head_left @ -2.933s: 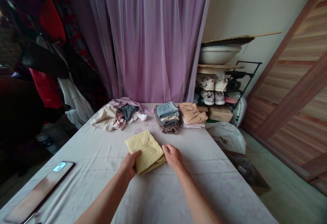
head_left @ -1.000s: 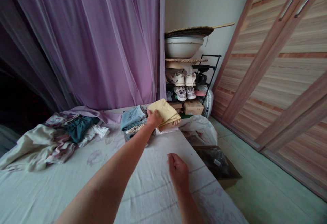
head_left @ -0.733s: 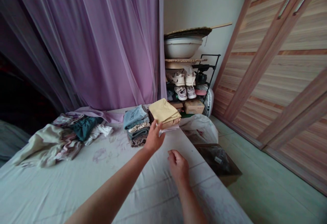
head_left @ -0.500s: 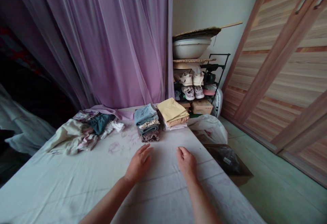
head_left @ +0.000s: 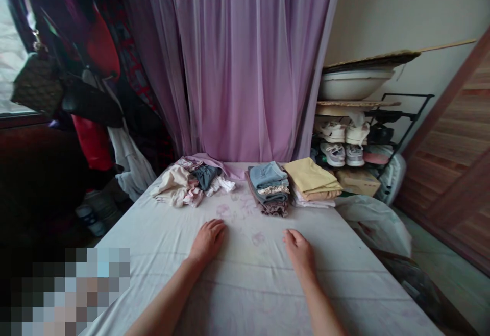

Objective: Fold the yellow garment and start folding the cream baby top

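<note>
My left hand is palm down over the white floral bedsheet, its fingers stretched forward and holding nothing. To its right, my right hand hovers above or rests on the sheet, fingers loosely bent, with no object visible in it. Beyond the right hand stands a stack of folded clothes, blue on top with grey and brown layers beneath. Beside that is a second folded stack, topped by a yellow garment. A loose heap of crumpled clothes, cream, dark green and white, lies past my left hand.
A purple curtain hangs behind the bed. On the right are a shoe rack with sneakers, a white basin, a plastic bag and a wooden wardrobe. Bags hang at the left.
The view has swung left, bringing the hanging bags into sight. My left hand has turned palm down with its fingers flatter. The clothes lie as before.
</note>
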`<state>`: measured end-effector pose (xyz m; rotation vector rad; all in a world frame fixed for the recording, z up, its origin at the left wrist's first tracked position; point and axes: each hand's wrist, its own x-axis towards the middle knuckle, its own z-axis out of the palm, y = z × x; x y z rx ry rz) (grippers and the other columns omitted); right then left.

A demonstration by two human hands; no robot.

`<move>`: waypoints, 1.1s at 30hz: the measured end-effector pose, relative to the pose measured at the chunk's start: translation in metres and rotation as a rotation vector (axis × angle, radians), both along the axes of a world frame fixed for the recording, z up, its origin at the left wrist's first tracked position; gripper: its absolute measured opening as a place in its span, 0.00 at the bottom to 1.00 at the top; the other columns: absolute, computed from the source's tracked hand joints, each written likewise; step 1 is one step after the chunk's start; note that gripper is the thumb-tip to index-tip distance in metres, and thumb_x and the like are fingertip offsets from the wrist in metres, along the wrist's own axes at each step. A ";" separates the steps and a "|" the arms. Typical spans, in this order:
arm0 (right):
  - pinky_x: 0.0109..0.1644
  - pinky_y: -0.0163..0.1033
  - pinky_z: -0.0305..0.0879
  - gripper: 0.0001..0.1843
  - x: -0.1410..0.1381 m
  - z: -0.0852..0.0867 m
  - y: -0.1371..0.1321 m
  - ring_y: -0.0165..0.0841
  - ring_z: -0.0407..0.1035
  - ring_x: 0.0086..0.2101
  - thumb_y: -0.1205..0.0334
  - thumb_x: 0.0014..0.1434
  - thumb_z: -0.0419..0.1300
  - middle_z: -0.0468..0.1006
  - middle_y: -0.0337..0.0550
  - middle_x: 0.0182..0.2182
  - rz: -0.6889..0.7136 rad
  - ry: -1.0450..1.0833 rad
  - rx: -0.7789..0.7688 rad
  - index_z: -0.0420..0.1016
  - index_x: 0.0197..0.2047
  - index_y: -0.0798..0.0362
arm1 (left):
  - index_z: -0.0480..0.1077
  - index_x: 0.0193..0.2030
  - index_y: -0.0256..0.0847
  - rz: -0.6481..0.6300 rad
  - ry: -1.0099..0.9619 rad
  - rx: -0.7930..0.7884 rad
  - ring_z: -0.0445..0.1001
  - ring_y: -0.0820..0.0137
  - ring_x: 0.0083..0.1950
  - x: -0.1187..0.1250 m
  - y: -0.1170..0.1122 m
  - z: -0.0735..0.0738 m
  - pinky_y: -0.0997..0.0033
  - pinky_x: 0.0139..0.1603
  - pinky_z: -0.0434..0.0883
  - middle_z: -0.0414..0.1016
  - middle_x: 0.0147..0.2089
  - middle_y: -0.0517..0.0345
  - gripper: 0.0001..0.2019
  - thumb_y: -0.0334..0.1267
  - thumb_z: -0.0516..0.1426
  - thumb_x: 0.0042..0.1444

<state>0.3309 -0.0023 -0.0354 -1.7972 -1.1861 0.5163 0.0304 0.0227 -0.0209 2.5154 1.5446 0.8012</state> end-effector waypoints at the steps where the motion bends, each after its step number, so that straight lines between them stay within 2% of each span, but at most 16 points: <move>1: 0.29 0.37 0.62 0.24 -0.017 0.000 0.002 0.39 0.73 0.26 0.42 0.53 0.48 0.82 0.45 0.26 0.044 0.006 0.011 0.80 0.32 0.48 | 0.76 0.49 0.43 0.009 0.000 0.005 0.73 0.60 0.56 0.001 -0.001 -0.001 0.56 0.60 0.69 0.77 0.54 0.50 0.15 0.35 0.50 0.62; 5: 0.30 0.38 0.63 0.26 -0.065 -0.001 0.005 0.41 0.75 0.29 0.41 0.54 0.47 0.82 0.47 0.27 0.145 -0.031 0.035 0.79 0.33 0.49 | 0.75 0.50 0.42 0.122 -0.015 0.031 0.70 0.58 0.60 0.000 0.001 -0.016 0.53 0.62 0.67 0.74 0.58 0.47 0.14 0.34 0.53 0.61; 8: 0.31 0.38 0.65 0.27 -0.072 -0.002 0.005 0.41 0.75 0.29 0.40 0.54 0.48 0.81 0.49 0.26 0.173 0.014 0.054 0.79 0.34 0.51 | 0.72 0.54 0.40 0.286 -0.037 0.050 0.65 0.55 0.65 -0.010 0.009 -0.026 0.50 0.63 0.65 0.68 0.63 0.42 0.16 0.35 0.54 0.59; 10: 0.31 0.38 0.67 0.29 -0.068 -0.002 0.005 0.40 0.75 0.27 0.38 0.52 0.48 0.81 0.49 0.25 0.173 0.083 0.067 0.79 0.34 0.52 | 0.70 0.56 0.39 0.412 -0.048 0.057 0.61 0.52 0.67 -0.025 0.019 -0.025 0.48 0.64 0.63 0.63 0.66 0.39 0.19 0.36 0.56 0.58; 14: 0.29 0.38 0.66 0.31 -0.063 0.001 0.004 0.39 0.73 0.24 0.34 0.52 0.48 0.80 0.49 0.24 0.176 0.139 0.073 0.78 0.32 0.53 | 0.64 0.61 0.36 0.748 -0.060 0.012 0.57 0.50 0.69 -0.069 0.044 -0.006 0.48 0.64 0.61 0.57 0.69 0.35 0.24 0.38 0.56 0.58; 16: 0.29 0.38 0.66 0.31 -0.064 0.002 0.005 0.39 0.73 0.25 0.34 0.52 0.48 0.81 0.49 0.24 0.170 0.125 0.070 0.78 0.32 0.52 | 0.60 0.64 0.31 0.896 -0.091 -0.092 0.62 0.51 0.66 -0.094 0.055 0.006 0.53 0.61 0.64 0.62 0.66 0.32 0.26 0.40 0.53 0.61; 18: 0.29 0.38 0.65 0.32 -0.066 0.002 0.005 0.39 0.74 0.25 0.33 0.52 0.48 0.81 0.49 0.24 0.169 0.116 0.067 0.78 0.32 0.51 | 0.61 0.63 0.33 0.935 -0.107 -0.212 0.69 0.52 0.60 -0.114 0.065 0.015 0.55 0.56 0.67 0.71 0.60 0.37 0.26 0.44 0.52 0.62; 20: 0.29 0.38 0.65 0.33 -0.066 0.001 0.006 0.39 0.74 0.24 0.31 0.52 0.47 0.81 0.50 0.24 0.177 0.118 0.066 0.78 0.31 0.51 | 0.67 0.58 0.38 0.941 -0.104 -0.290 0.72 0.51 0.57 -0.128 0.072 0.023 0.56 0.53 0.68 0.76 0.54 0.44 0.23 0.48 0.53 0.60; 22: 0.29 0.38 0.65 0.33 -0.066 0.000 0.006 0.40 0.74 0.25 0.31 0.52 0.47 0.81 0.50 0.25 0.180 0.121 0.069 0.78 0.31 0.51 | 0.72 0.50 0.41 0.953 -0.107 -0.325 0.74 0.50 0.54 -0.135 0.078 0.031 0.56 0.49 0.70 0.79 0.49 0.46 0.18 0.49 0.54 0.59; 24: 0.30 0.38 0.65 0.33 -0.066 -0.001 0.007 0.40 0.75 0.26 0.31 0.53 0.47 0.82 0.50 0.25 0.177 0.119 0.066 0.78 0.32 0.51 | 0.74 0.47 0.41 0.964 -0.120 -0.313 0.75 0.51 0.52 -0.133 0.082 0.040 0.57 0.48 0.70 0.79 0.49 0.46 0.16 0.48 0.53 0.60; 27: 0.30 0.39 0.65 0.33 -0.066 0.000 0.007 0.41 0.75 0.27 0.32 0.53 0.47 0.82 0.51 0.26 0.179 0.115 0.047 0.78 0.32 0.52 | 0.72 0.49 0.40 0.892 -0.162 -0.163 0.72 0.58 0.55 -0.106 0.079 0.056 0.62 0.53 0.68 0.75 0.53 0.47 0.16 0.44 0.49 0.63; 28: 0.30 0.39 0.65 0.33 -0.066 0.000 0.007 0.41 0.75 0.27 0.32 0.53 0.47 0.82 0.51 0.26 0.180 0.118 0.043 0.78 0.32 0.52 | 0.72 0.47 0.38 0.811 -0.209 -0.069 0.71 0.59 0.56 -0.090 0.074 0.060 0.63 0.55 0.67 0.75 0.52 0.46 0.14 0.42 0.49 0.62; 30: 0.30 0.39 0.65 0.34 -0.066 0.002 0.007 0.41 0.74 0.26 0.31 0.52 0.48 0.82 0.51 0.25 0.180 0.130 0.043 0.79 0.33 0.53 | 0.71 0.43 0.40 0.558 -0.332 0.061 0.71 0.62 0.53 -0.052 0.057 0.066 0.65 0.55 0.68 0.75 0.48 0.48 0.12 0.40 0.50 0.61; 31: 0.30 0.40 0.66 0.34 -0.066 0.003 0.007 0.41 0.74 0.26 0.31 0.51 0.48 0.81 0.51 0.25 0.178 0.140 0.047 0.79 0.33 0.53 | 0.71 0.43 0.41 0.413 -0.389 0.065 0.72 0.63 0.51 -0.031 0.046 0.066 0.65 0.54 0.68 0.75 0.46 0.50 0.11 0.40 0.50 0.61; 33: 0.31 0.40 0.67 0.34 -0.065 0.004 0.005 0.41 0.74 0.26 0.30 0.51 0.49 0.81 0.50 0.25 0.166 0.169 0.064 0.79 0.33 0.54 | 0.72 0.39 0.42 0.122 -0.457 -0.081 0.75 0.66 0.43 0.007 0.021 0.064 0.68 0.48 0.71 0.76 0.39 0.54 0.11 0.43 0.51 0.61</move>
